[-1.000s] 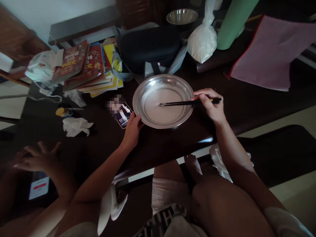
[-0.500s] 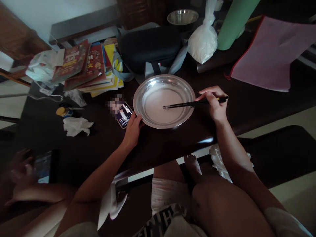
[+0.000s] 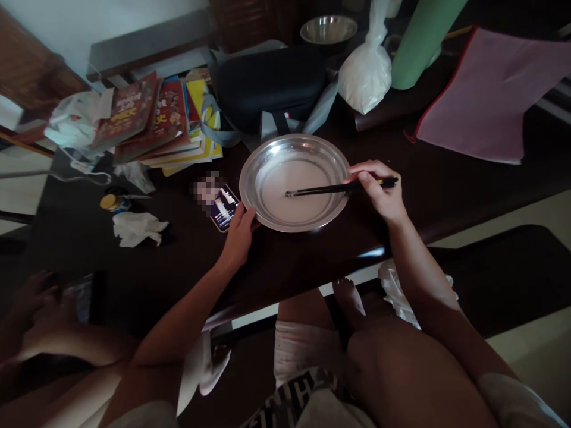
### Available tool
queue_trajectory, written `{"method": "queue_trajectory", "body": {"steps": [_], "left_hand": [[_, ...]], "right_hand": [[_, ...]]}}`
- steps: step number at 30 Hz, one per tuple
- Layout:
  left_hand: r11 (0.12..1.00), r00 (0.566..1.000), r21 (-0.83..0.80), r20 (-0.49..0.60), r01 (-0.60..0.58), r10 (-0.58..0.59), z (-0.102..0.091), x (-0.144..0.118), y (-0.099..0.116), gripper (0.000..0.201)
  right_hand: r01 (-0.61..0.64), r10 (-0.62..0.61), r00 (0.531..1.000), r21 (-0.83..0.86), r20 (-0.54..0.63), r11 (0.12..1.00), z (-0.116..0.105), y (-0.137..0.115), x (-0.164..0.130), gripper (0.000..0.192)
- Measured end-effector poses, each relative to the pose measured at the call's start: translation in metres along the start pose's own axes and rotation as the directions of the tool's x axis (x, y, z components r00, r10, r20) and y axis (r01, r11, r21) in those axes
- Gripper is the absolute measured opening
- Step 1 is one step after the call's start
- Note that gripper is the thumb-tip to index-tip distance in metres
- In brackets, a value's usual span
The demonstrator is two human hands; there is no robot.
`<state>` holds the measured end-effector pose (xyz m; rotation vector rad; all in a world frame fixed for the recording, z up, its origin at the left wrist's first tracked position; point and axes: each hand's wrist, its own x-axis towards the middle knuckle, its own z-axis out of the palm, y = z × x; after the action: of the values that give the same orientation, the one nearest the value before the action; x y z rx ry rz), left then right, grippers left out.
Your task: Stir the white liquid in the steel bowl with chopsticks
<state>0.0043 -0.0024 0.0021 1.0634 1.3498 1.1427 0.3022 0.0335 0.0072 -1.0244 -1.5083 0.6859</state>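
A wide metal basin [image 3: 250, 205] stands on the dark table [image 3: 285, 261], holding a whitish liquid [image 3: 297, 178]. My left hand [image 3: 241, 232] grips its near left rim, thumb on top and fingers underneath. In my right hand [image 3: 381, 190] are black chopsticks [image 3: 330, 189], held near their back ends at the basin's right side. Their tips lie close together in the liquid, left of the basin's middle. A lit phone [image 3: 224, 211] lies just left of the basin, close to my left hand.
Behind the basin sits a black case [image 3: 270, 83] with grey straps. A tied bag of white powder [image 3: 366, 77], a green cylinder [image 3: 423, 44] and a pink cloth-like sheet [image 3: 482, 101] are at the right. Books [image 3: 147, 119] and crumpled tissue [image 3: 138, 229] lie left. Another person's hand [image 3: 53, 321] is lower left.
My right hand and the chopsticks have shifted left, so the tips sit farther left in the liquid. My left hand keeps its place on the rim. The other person's hand has moved over their device.
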Motion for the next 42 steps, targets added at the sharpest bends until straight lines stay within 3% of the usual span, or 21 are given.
{"method": "queue_trajectory", "body": {"steps": [5,10,16,21,26,31,37,42], "left_hand": [[0.999,1.0,0.035,0.01,-0.018,0.018,-0.0013,0.0007,-0.0019,0.027],[0.999,1.0,0.043,0.006,-0.015,0.015,-0.001,0.0,-0.0017,0.03],[1.0,1.0,-0.007,-0.006,0.003,-0.003,0.0003,-0.0001,-0.0008,0.025],[1.0,1.0,0.014,-0.007,-0.003,0.003,0.0,0.0001,-0.0011,0.025],[1.0,1.0,-0.007,-0.001,0.003,-0.003,0.0009,-0.0007,0.0005,0.021],[1.0,1.0,-0.005,-0.011,0.015,-0.015,0.0007,-0.0005,0.0004,0.021],[0.999,1.0,-0.029,-0.016,0.027,-0.027,0.0002,0.0003,-0.0003,0.021],[0.999,0.999,-0.037,-0.02,0.027,-0.028,0.0012,-0.0003,0.0001,0.021]], "right_hand": [[-0.007,0.01,0.992,0.022,-0.126,1.0,-0.0015,0.0019,0.0003,0.029],[-0.008,0.008,1.0,0.008,0.001,1.0,-0.001,0.0015,0.0002,0.028],[0.001,0.004,0.994,0.037,-0.113,0.999,-0.0014,0.0022,0.0003,0.027],[-0.002,0.002,1.0,0.013,-0.006,1.0,-0.0008,0.0006,0.0,0.025],[0.015,-0.008,0.993,0.056,-0.119,0.998,-0.0019,0.0028,0.0001,0.024],[0.01,-0.011,1.0,0.035,0.01,0.999,-0.0009,0.0017,0.0003,0.024],[0.006,-0.003,0.993,0.031,-0.117,1.0,-0.0018,0.0029,0.0008,0.03],[0.006,-0.006,1.0,0.004,-0.012,1.0,-0.0013,0.0012,0.0006,0.027]]}}
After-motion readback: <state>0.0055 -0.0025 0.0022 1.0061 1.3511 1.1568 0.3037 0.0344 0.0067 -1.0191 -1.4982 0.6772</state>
